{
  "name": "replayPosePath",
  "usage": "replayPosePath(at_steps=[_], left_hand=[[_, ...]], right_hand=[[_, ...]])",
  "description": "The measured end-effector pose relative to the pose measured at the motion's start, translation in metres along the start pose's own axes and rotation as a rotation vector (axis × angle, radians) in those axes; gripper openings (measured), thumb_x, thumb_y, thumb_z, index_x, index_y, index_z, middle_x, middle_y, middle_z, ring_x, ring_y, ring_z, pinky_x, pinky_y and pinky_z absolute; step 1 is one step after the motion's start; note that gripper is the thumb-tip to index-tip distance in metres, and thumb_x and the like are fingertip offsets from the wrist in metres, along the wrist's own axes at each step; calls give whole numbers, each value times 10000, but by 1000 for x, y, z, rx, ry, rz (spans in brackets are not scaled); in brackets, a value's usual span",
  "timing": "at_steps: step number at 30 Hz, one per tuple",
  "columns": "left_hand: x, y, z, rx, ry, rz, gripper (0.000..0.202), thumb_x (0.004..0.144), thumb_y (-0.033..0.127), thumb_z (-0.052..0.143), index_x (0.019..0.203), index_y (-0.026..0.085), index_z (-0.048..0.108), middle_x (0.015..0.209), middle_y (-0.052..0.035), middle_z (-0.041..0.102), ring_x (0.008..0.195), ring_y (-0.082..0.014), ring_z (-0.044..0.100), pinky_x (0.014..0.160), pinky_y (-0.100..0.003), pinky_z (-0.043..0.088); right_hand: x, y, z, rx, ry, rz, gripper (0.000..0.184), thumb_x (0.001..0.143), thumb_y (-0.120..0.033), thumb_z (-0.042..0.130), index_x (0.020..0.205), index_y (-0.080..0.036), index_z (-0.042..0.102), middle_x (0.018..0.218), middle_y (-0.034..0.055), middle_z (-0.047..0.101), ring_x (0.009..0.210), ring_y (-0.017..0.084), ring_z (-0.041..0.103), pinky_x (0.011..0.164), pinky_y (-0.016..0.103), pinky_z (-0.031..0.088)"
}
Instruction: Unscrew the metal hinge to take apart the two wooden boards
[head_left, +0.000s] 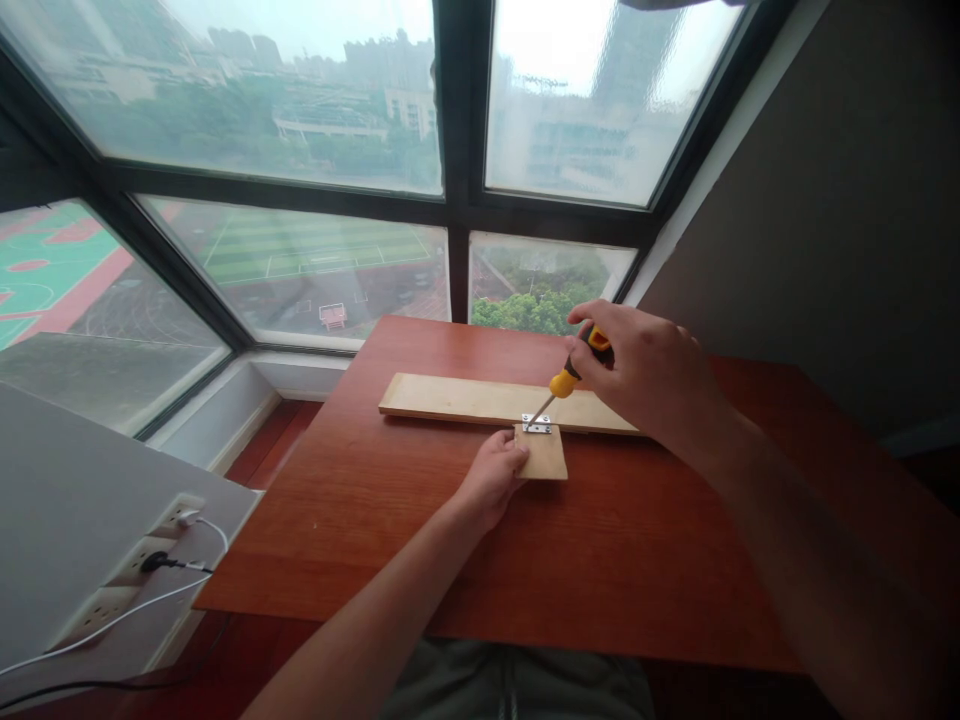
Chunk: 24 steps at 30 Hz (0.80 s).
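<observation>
My right hand (pixel 645 375) is closed around the handle of a yellow and black screwdriver (pixel 564 383). The shaft slants down to the left, its tip at a small silver hinge (pixel 537 424). That hinge spans the edge between a long pale wooden board (pixel 457 398) and a small square wooden piece (pixel 546 455). My left hand (pixel 496 470) grips the small piece by its left side, thumb on top and fingers partly hidden beneath. Part of the long board's right end is hidden behind my right hand and wrist.
Everything rests on a reddish-brown wooden table (pixel 360 520). Large dark-framed windows (pixel 457 210) rise behind it. At the lower left, wall sockets (pixel 142 560) hold plugs with white and black cables. A grey wall (pixel 825 220) stands on the right.
</observation>
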<state>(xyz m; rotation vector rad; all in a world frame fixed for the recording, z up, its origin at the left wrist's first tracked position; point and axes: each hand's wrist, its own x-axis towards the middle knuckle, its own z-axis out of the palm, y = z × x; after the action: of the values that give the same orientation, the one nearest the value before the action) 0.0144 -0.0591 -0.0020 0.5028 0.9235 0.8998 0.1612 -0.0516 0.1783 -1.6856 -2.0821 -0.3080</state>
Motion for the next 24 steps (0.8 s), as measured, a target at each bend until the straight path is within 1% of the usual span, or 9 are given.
replayPosePath(at_steps=[4, 6, 8, 10, 13, 16, 19, 22, 24], left_hand=[[0, -1, 1, -7, -4, 15, 305, 741, 94, 686, 1029, 138, 598, 977, -109, 708, 809, -184, 680, 697, -266, 547], [-1, 0, 2, -6, 1, 18, 301, 751, 88, 666, 1039, 140, 592, 975, -107, 710, 795, -179, 679, 693, -264, 546], [-2, 0, 3, -2, 10, 14, 293, 759, 83, 651, 1038, 140, 586, 972, -104, 710, 775, -171, 675, 676, -260, 543], [-2, 1, 4, 2, 22, 10, 293, 752, 82, 656, 1029, 140, 583, 965, -102, 710, 759, -166, 670, 661, -256, 539], [-2, 2, 4, 2, 33, 10, 300, 740, 79, 668, 1022, 138, 583, 954, -98, 709, 744, -157, 662, 650, -248, 534], [-2, 2, 4, 8, 30, 12, 279, 761, 62, 629, 1025, 135, 576, 941, -93, 705, 747, -153, 657, 646, -244, 533], [-2, 1, 4, 8, 26, 13, 256, 777, 50, 599, 1017, 135, 569, 908, -80, 697, 737, -146, 651, 644, -243, 533], [-2, 2, 4, 6, 22, 16, 252, 774, 54, 605, 1008, 140, 569, 890, -70, 691, 731, -144, 646, 632, -236, 529], [-3, 2, 4, 8, 23, 16, 262, 768, 55, 612, 1011, 144, 568, 894, -68, 690, 733, -145, 646, 629, -235, 528]], right_hand=[[-1, -1, -3, 120, -50, -41, 389, 799, -245, 557, 1186, -231, 588, 1122, 67, 704, 817, 224, 660, 662, 329, 446], [-1, -1, -2, 105, -52, -29, 350, 832, -303, 554, 1171, -226, 595, 1102, 72, 708, 819, 233, 662, 656, 333, 444], [-1, -1, 0, 42, -27, 8, 328, 878, -417, 539, 1137, -230, 614, 998, 72, 724, 784, 250, 662, 629, 339, 432], [-1, 0, 2, -4, -1, 29, 335, 901, -470, 517, 1108, -232, 630, 904, 71, 724, 745, 256, 659, 611, 340, 421], [-1, 1, 3, 64, 11, -1, 298, 873, -361, 547, 1128, -224, 614, 932, 65, 722, 773, 241, 659, 637, 334, 439], [-3, 1, 1, 171, -16, -36, 392, 799, -257, 581, 1188, -212, 571, 1080, 64, 701, 813, 212, 653, 693, 328, 467], [-4, 0, 1, 142, -6, -36, 361, 832, -340, 585, 1167, -207, 584, 1105, 74, 689, 814, 218, 649, 687, 341, 462], [-2, -1, 2, 45, 27, 11, 353, 875, -488, 558, 1093, -217, 625, 956, 63, 704, 755, 238, 643, 640, 350, 433], [-1, 0, 3, 32, 27, 28, 317, 892, -462, 542, 1076, -221, 633, 861, 51, 699, 726, 236, 639, 635, 347, 427]])
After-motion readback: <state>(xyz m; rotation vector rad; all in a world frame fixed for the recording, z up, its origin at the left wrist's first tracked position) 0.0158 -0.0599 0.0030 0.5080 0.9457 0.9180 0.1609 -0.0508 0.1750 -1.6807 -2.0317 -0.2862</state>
